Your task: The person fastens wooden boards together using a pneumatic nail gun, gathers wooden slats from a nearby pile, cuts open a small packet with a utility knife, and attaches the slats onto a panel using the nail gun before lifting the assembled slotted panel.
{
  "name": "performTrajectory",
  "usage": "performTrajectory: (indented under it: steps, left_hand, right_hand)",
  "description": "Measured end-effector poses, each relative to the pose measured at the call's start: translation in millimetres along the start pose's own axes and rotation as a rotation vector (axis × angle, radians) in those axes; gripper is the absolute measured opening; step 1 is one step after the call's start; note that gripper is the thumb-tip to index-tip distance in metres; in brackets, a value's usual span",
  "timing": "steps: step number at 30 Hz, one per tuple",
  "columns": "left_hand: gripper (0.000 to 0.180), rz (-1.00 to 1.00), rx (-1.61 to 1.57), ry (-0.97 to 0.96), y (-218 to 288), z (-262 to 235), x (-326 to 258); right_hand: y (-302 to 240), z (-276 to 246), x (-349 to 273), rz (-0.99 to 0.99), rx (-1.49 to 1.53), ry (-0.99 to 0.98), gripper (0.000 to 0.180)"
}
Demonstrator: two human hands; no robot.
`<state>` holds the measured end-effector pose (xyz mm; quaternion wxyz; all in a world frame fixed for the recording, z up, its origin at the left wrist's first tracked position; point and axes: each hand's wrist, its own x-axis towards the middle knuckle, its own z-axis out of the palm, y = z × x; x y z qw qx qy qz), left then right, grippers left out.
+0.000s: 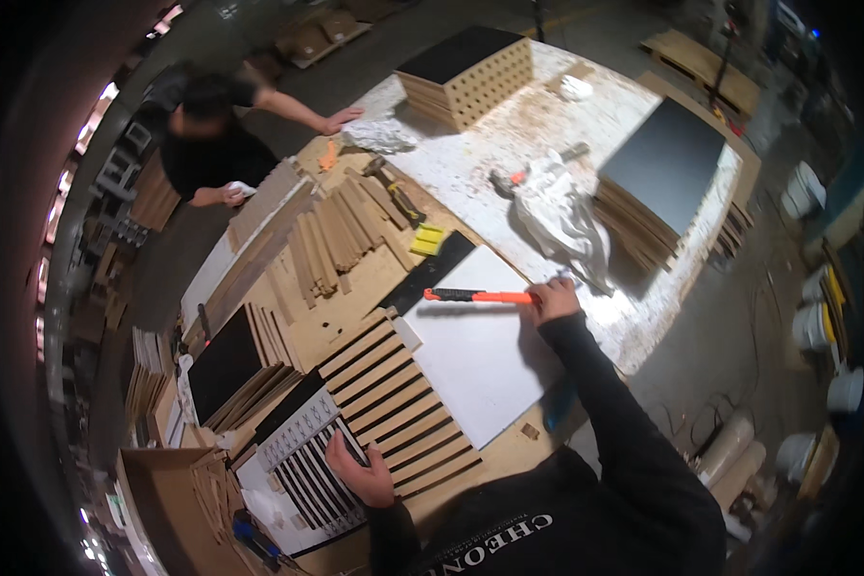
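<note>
My right hand (pixel 553 301) is closed around one end of a tool with an orange shaft and black grip (pixel 475 296). Its far end inside my fingers is hidden. The tool points left above a white sheet (pixel 480 355). Lower down, my left hand (pixel 360 472) rests with thumb and fingers apart at the edge of a white panel with black slots (pixel 307 470). Right beside it lies a row of light wooden slats with dark gaps (pixel 403 403). A yellow block (pixel 428 240) sits beyond the white sheet, near a hammer (pixel 394 192).
Loose wooden strips (pixel 331 240) and a black-topped stack of boards (pixel 230 370) lie on the left. A perforated block stack (pixel 466 82), crumpled white plastic (pixel 562 221) and another black-topped stack (pixel 667 163) stand farther back. A co-worker (pixel 211 134) leans at the far left. A cardboard box (pixel 163 490) stands near left.
</note>
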<state>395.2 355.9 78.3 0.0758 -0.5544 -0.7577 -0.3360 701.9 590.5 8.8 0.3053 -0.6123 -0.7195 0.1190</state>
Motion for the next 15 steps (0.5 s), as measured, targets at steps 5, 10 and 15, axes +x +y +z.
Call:
performTrajectory:
  steps: [5,10,15]
  left_hand:
    - [0.058,0.305,0.324,-0.168,107,-31,44]
    - [0.035,0.071,0.125,-0.282,34,-3,53]
    - [0.029,-0.895,-0.806,-0.330,-65,-11,30]
  right_hand:
    - [-108,-35,1,-0.590,0.328,-0.101,0.023]
    - [-197,-34,-2,-0.784,0.691,-0.219,0.043]
    - [-173,110,27,-0.155,0.796,-0.251,0.072]
